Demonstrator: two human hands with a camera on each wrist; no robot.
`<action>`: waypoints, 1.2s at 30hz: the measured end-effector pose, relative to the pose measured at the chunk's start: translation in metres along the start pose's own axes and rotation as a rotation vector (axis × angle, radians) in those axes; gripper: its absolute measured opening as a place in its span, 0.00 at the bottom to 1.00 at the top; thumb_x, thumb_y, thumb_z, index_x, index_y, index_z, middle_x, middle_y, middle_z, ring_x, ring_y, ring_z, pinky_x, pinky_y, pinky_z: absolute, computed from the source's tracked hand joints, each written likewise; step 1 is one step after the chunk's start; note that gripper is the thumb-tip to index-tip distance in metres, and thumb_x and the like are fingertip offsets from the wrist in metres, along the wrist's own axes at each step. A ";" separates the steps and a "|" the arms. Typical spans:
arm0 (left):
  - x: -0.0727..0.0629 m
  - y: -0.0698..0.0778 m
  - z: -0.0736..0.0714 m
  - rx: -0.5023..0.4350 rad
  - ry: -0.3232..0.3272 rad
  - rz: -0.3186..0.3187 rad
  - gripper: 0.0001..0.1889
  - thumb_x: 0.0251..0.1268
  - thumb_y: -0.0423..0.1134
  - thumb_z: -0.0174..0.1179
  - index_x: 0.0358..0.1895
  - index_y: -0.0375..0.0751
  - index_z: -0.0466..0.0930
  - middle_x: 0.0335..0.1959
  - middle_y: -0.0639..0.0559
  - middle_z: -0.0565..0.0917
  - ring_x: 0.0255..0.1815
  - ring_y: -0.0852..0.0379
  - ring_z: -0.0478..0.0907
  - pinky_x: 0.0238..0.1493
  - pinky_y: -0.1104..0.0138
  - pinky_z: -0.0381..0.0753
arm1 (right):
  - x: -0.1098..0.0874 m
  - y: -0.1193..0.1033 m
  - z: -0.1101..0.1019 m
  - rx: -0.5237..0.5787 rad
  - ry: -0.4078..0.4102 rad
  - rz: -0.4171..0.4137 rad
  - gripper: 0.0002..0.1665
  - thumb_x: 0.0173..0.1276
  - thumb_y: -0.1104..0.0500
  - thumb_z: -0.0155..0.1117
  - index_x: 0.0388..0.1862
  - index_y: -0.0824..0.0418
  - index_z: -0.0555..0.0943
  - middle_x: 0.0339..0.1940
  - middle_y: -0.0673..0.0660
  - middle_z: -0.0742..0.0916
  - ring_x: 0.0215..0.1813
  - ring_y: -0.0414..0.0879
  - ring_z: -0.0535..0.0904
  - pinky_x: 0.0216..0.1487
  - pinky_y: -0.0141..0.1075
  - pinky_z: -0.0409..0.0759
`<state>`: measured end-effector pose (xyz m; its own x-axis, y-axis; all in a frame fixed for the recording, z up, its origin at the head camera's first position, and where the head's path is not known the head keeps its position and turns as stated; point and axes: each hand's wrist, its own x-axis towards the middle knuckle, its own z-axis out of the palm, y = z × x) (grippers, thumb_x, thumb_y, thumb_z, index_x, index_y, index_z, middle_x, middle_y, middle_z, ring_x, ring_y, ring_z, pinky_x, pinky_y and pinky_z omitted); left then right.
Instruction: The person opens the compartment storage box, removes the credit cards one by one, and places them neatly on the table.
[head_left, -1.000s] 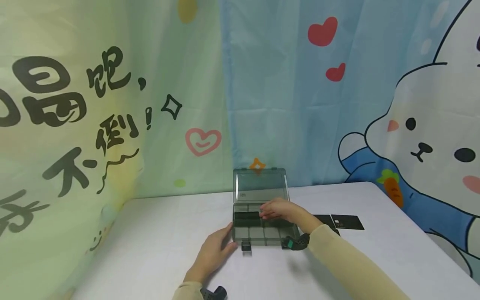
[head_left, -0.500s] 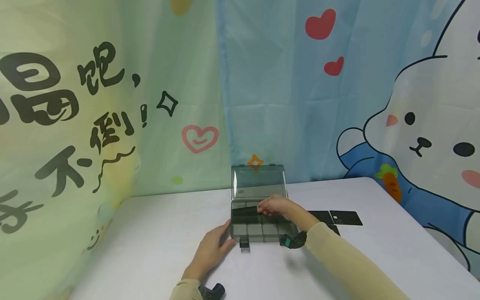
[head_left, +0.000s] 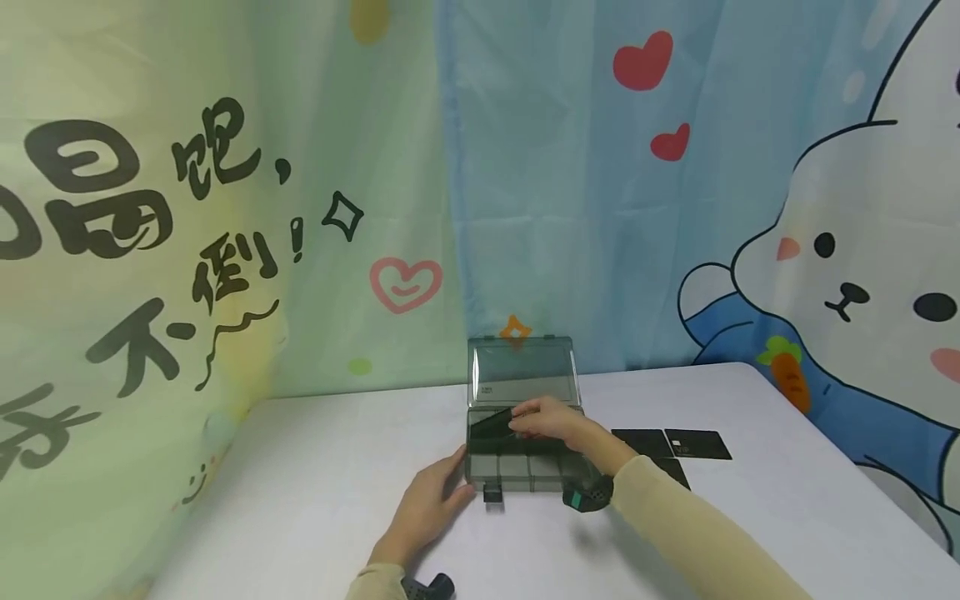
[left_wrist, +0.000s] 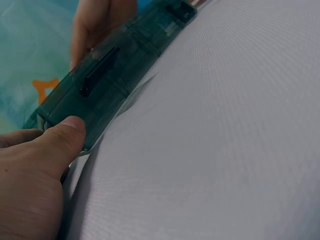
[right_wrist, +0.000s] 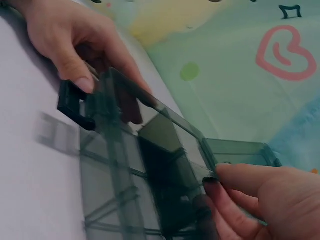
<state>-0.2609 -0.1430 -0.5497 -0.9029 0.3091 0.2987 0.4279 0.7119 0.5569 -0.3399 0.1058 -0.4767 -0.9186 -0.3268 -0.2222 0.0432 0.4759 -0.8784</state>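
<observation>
A translucent grey compartment box (head_left: 510,485) stands on the table with its lid (head_left: 521,367) raised at the back. My left hand (head_left: 426,504) grips its front left corner; in the left wrist view the thumb (left_wrist: 70,127) presses the front wall and the other fingers lie along the side. Over the back half of the box, my right hand (head_left: 551,419) pinches a black card (head_left: 489,426), tilted with its right end higher. In the right wrist view the dark card (right_wrist: 162,175) shows through the clear wall, and the right hand's fingertips partly hide its edge.
Several black cards (head_left: 697,444) lie on the white table (head_left: 315,467) right of the box, partly behind the right forearm. Two black latches, one of them the left latch (head_left: 492,493), stick out at the box's front. A printed curtain (head_left: 525,167) hangs behind the table.
My right hand has shifted slightly left, and the black card has gone from nearly level to slanted, its right end raised. The left hand keeps its hold on the box corner.
</observation>
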 end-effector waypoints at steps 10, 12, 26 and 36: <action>0.002 -0.002 0.004 0.013 -0.008 0.029 0.34 0.66 0.57 0.55 0.71 0.45 0.62 0.65 0.49 0.75 0.65 0.49 0.72 0.68 0.53 0.70 | 0.000 0.002 0.003 0.049 0.016 -0.074 0.29 0.67 0.66 0.61 0.66 0.67 0.68 0.57 0.69 0.80 0.54 0.55 0.81 0.53 0.43 0.83; 0.002 -0.002 0.003 0.013 -0.007 0.034 0.34 0.65 0.56 0.56 0.71 0.45 0.63 0.65 0.48 0.75 0.65 0.49 0.72 0.68 0.54 0.70 | 0.001 0.005 0.002 0.061 0.016 -0.079 0.29 0.66 0.66 0.61 0.66 0.67 0.69 0.57 0.70 0.79 0.54 0.55 0.81 0.53 0.42 0.84; -0.001 0.002 -0.002 0.000 -0.013 0.006 0.33 0.65 0.54 0.57 0.70 0.44 0.63 0.64 0.47 0.75 0.65 0.48 0.73 0.67 0.53 0.71 | 0.005 0.015 -0.004 0.202 -0.004 -0.094 0.29 0.66 0.70 0.61 0.66 0.66 0.69 0.52 0.69 0.78 0.49 0.53 0.82 0.50 0.42 0.85; 0.000 0.002 -0.003 0.002 -0.020 -0.015 0.34 0.65 0.55 0.56 0.71 0.45 0.63 0.64 0.47 0.75 0.65 0.48 0.72 0.67 0.52 0.70 | 0.006 0.016 -0.008 0.281 -0.002 -0.076 0.31 0.66 0.70 0.60 0.68 0.65 0.66 0.46 0.62 0.78 0.47 0.49 0.83 0.49 0.39 0.86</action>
<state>-0.2596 -0.1432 -0.5462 -0.9097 0.3110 0.2752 0.4146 0.7176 0.5596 -0.3483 0.1177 -0.4886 -0.9228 -0.3542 -0.1516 0.0815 0.2051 -0.9754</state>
